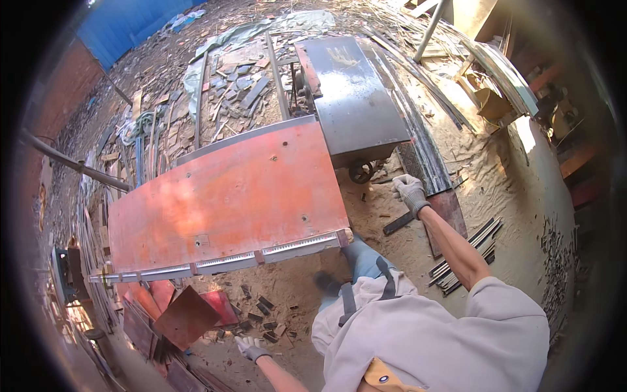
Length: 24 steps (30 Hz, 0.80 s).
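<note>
Down low, the left hand (pixel 251 348), in a grey glove, hung near a dark red board (pixel 187 317). Its fingers were a little spread, with a gap between them and the board. That board leaned tilted on a heap of other red and brown boards (pixel 139 325), under the near edge of a big orange tabletop (pixel 228 196). Small dark wood bits (pixel 263 307) lay loose on the sandy floor beside the heap. Higher up, the right hand (pixel 410 191), gloved too, had its fingers bent, and I could not tell if they pinched anything. It was near a boxy machine with a shiny dark top (pixel 356 95) and a small wheel (pixel 361 171) under it. A long striped rail (pixel 418 147) ran along the machine's right side, and its near end was close to the hand; I could not tell if they touched. A white ruler strip (pixel 225 262) ran along the near edge of the orange top. A bundle of thin black and pale sticks (pixel 465 256) lay on the floor to the right. Far back, many flat wood scraps (pixel 238 88) lay in a wide pile, with a pale green sheet (pixel 228 40) by them. A blue wall (pixel 127 26) stood behind.
</note>
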Each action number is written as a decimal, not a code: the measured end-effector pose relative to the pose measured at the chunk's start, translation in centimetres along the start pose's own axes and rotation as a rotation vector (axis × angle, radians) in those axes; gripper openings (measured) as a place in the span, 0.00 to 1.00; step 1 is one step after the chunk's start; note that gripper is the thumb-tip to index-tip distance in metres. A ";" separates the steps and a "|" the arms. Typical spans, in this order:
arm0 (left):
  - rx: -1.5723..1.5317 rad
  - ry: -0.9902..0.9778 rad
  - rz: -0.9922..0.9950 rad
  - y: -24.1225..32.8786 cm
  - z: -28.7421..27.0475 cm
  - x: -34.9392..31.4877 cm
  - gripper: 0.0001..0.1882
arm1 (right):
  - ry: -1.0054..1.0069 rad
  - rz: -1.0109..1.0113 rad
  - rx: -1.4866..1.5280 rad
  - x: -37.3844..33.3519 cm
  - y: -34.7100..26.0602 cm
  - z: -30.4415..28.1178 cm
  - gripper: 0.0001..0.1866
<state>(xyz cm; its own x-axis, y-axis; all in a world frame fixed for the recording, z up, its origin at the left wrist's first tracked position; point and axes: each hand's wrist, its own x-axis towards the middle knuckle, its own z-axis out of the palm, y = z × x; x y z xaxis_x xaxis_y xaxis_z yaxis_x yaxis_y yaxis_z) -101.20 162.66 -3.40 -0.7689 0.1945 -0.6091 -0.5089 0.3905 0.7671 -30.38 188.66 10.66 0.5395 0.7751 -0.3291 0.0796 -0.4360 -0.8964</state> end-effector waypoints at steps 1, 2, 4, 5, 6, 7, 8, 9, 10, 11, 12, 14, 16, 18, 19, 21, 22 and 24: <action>0.040 -0.030 -0.048 -1.9 1.8 -1.5 0.31 | 0.008 0.009 0.038 2.9 -0.7 -0.5 0.06; 0.082 -0.062 -0.095 -3.6 3.7 -3.3 0.24 | 0.016 0.017 -0.019 6.1 -1.7 -0.6 0.06; 0.130 -0.131 -0.146 -6.0 8.2 -7.0 0.13 | -0.005 -0.093 -0.084 12.6 -3.7 -0.2 0.07; 0.150 -0.119 -0.169 -6.9 10.9 -8.9 0.08 | 0.011 -0.125 -0.192 16.0 -4.7 0.5 0.07; 0.183 -0.125 -0.152 -7.7 13.1 -10.9 0.07 | 0.009 -0.207 -0.359 19.5 -5.7 1.2 0.09; 0.216 -0.131 -0.135 -8.4 15.4 -12.8 0.05 | 0.009 -0.311 -0.520 23.3 -6.6 2.0 0.11; 0.243 -0.160 -0.123 -9.0 17.8 -14.5 0.04 | 0.066 -0.456 -0.639 27.5 -7.8 3.4 0.13; 0.265 -0.134 -0.121 -9.2 19.6 -16.3 0.05 | 0.013 -0.433 -0.712 31.5 -8.7 4.5 0.15; 0.289 -0.137 -0.125 -9.2 20.8 -18.0 0.06 | 0.002 -0.474 -0.844 35.6 -9.6 5.8 0.17; 0.313 -0.139 -0.130 -9.2 21.8 -19.7 0.08 | -0.006 -0.548 -0.961 39.6 -10.5 7.1 0.19; 0.358 -0.109 -0.146 -9.3 22.5 -21.6 0.10 | -0.022 -0.594 -1.023 43.4 -11.2 8.5 0.21; 0.393 -0.085 -0.241 -8.9 24.1 -24.3 0.10 | -0.081 -0.639 -1.174 50.2 -12.5 11.4 0.25; 0.417 -0.071 -0.349 -8.5 25.8 -26.4 0.07 | -0.118 -0.730 -1.210 55.6 -13.8 14.1 0.27; 0.467 -0.038 -0.341 -8.7 28.6 -27.9 0.07 | -0.178 -0.764 -1.271 59.2 -14.7 16.3 0.28; 0.495 -0.022 -0.313 -8.8 30.0 -28.7 0.07 | -0.200 -0.813 -1.270 60.6 -15.2 17.1 0.29; 0.546 0.002 -0.265 -8.7 32.9 -29.9 0.07 | -0.281 -0.851 -1.307 62.9 -16.4 18.2 0.30; 0.561 0.008 -0.244 -8.6 34.3 -30.4 0.07 | -0.308 -0.836 -1.317 64.3 -17.1 18.5 0.31; 0.609 0.010 -0.205 -8.6 36.7 -31.3 0.07 | -0.302 -0.743 -1.304 66.6 -18.1 18.1 0.28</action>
<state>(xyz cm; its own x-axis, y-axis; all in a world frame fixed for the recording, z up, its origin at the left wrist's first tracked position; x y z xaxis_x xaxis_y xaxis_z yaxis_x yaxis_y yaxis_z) -58.52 186.22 1.67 -0.6846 0.0544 -0.7269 -0.3371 0.8605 0.3819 -11.06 256.45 -0.37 -0.1264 0.9836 -0.1290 0.9911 0.1200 -0.0568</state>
